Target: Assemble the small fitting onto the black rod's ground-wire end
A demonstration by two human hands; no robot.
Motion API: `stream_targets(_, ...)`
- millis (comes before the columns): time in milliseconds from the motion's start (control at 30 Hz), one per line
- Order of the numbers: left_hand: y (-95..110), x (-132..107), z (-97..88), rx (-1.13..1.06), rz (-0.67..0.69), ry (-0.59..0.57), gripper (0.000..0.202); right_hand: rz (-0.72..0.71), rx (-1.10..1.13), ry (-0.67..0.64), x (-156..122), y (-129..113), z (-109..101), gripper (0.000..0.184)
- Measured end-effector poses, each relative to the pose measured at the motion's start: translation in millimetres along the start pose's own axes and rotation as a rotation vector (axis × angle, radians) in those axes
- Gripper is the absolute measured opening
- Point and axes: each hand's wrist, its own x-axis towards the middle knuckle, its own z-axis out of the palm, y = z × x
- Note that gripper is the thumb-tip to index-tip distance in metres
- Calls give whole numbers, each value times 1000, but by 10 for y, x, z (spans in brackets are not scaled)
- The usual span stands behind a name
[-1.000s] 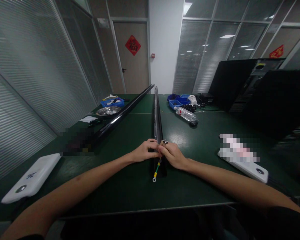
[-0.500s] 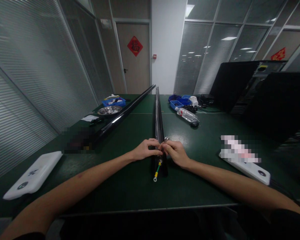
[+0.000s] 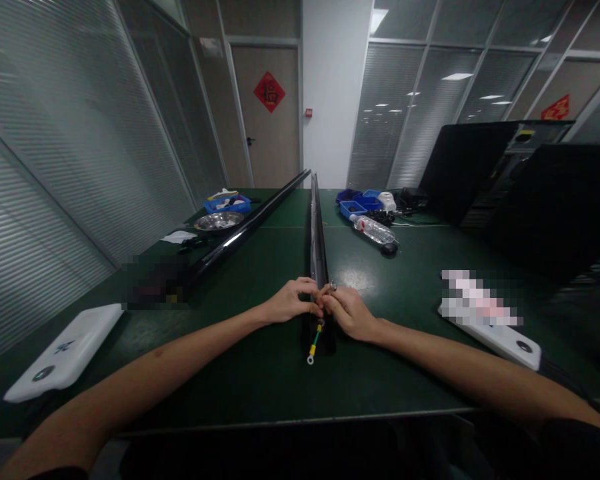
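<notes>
A long black rail [image 3: 316,247] lies down the middle of the green table [image 3: 260,373], running away from me. My left hand [image 3: 291,301] and my right hand [image 3: 346,311] meet over its near end, fingers pinched together on the rail's top. A small silvery piece [image 3: 333,286] shows at my right fingertips. A green-yellow wire with a ring terminal [image 3: 313,345] hangs out of the rail's near end, just below both hands. What the left fingers pinch is hidden.
A second black rail [image 3: 240,233] lies diagonally at left. White flat devices sit at left [image 3: 63,352] and right [image 3: 500,337]. Farther back are a metal bowl [image 3: 218,221], blue bins [image 3: 356,202], a water bottle [image 3: 373,230] and black monitors [image 3: 505,180].
Both hands stay at the rail's near end; the right fingers have shifted slightly, closing in toward the left hand. The view has barely moved.
</notes>
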Motion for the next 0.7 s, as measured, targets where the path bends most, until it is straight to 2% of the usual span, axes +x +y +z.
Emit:
stream_targets(200, -4, -7, -9, 6, 14, -46, 15, -23, -68, 9, -32, 9, 6, 36)
stream_targets(500, -41, -14, -5, 45, 42, -67, 20, 18, -12, 80, -61, -40, -5, 38)
stream_targets(700, -2, -9, -1, 92, 83, -101, 17, 62, -83, 145, -86, -12, 5, 34)
